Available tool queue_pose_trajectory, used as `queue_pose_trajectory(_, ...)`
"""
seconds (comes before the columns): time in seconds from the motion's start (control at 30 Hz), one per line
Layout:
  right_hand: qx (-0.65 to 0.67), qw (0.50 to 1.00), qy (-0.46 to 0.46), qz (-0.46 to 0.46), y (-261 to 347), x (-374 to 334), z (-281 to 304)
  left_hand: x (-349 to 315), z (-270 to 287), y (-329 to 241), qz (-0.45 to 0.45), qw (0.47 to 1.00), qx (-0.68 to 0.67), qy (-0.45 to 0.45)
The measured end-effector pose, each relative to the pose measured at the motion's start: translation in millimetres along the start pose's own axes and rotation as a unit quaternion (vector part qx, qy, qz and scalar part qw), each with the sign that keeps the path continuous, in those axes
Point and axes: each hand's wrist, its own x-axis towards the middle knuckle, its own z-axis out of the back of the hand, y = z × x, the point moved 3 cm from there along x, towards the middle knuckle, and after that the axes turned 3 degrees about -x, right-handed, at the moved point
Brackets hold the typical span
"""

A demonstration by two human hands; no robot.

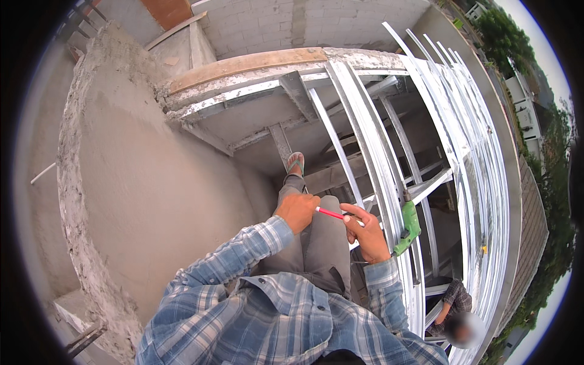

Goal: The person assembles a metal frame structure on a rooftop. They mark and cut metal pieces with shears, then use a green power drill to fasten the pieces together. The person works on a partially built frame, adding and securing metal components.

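Observation:
My right hand [365,234] grips a thin red pencil-like marker [331,213] whose tip points left, held over my grey-trousered thigh beside a silver metal truss rail [380,176]. My left hand [297,211] rests closed on my knee, close to the marker's tip; I cannot tell whether it touches the marker. A green power drill [409,226] hangs on the rail just right of my right hand. My foot in a sandal [295,163] rests on a beam below.
A rough cement-rendered wall [152,182] fills the left. Curved steel roof trusses [468,140] run along the right over a drop. Another person in a checked shirt [456,301] crouches lower right among the rails. A wooden plank [243,64] tops the far wall.

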Motion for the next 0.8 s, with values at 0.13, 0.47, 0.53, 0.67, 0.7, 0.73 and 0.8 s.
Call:
queue_pose_trajectory(0.13,0.056,0.997,0.008,0.051,-4.2,8.6,-1.7,-1.1,-14.9,-0.8,0.094,0.990,-0.068,0.086)
queue_pose_trajectory(0.47,-0.014,0.951,-0.138,0.275,54.8,-32.1,-32.5,1.7,21.7,33.0,0.039,0.970,-0.149,0.187)
queue_pose_trajectory(0.53,-0.007,0.943,-0.044,0.329,105.7,-75.4,-74.7,-4.9,17.5,53.5,0.070,0.962,-0.106,0.240)
queue_pose_trajectory(0.67,-0.119,0.854,0.269,0.428,142.3,-110.8,-140.2,-31.0,-32.5,102.4,0.123,0.933,-0.012,0.337)
queue_pose_trajectory(0.7,-0.182,0.818,0.312,0.447,143.4,-115.5,-157.0,-40.5,-47.7,106.4,0.131,0.925,0.012,0.358)
queue_pose_trajectory(0.73,-0.255,0.788,0.350,0.438,137.2,-114.2,-169.7,-48.8,-58.7,101.8,0.132,0.931,0.029,0.340)
queue_pose_trajectory(0.8,-0.397,0.709,0.418,0.406,119.8,-109.3,-190.5,-59.3,-78.2,90.6,0.130,0.943,0.059,0.302)
